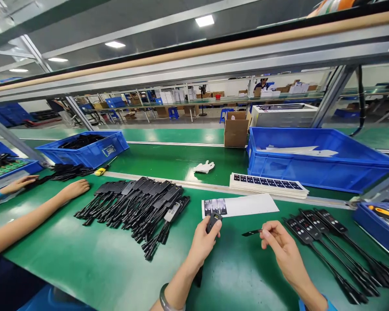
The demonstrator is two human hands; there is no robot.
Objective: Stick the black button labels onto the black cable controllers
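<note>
Now, the left hand (201, 242) is closed around a small black box (214, 219) over the tabletop (240, 272), and the right hand (280, 242) pinches a thin black strip (251, 233), well apart from this box, to its right. In my judgement, the step in hand is to join strip and box, so the next move calls for bringing the strip over the box's face and aligning it carefully. Beyond the hands lies a printed white sheet (249, 205), between the cabled boxes (145, 206) and the marked boxes (298, 230); farther are a stack of sheets (268, 188) and a blue bin (311, 169).
</note>
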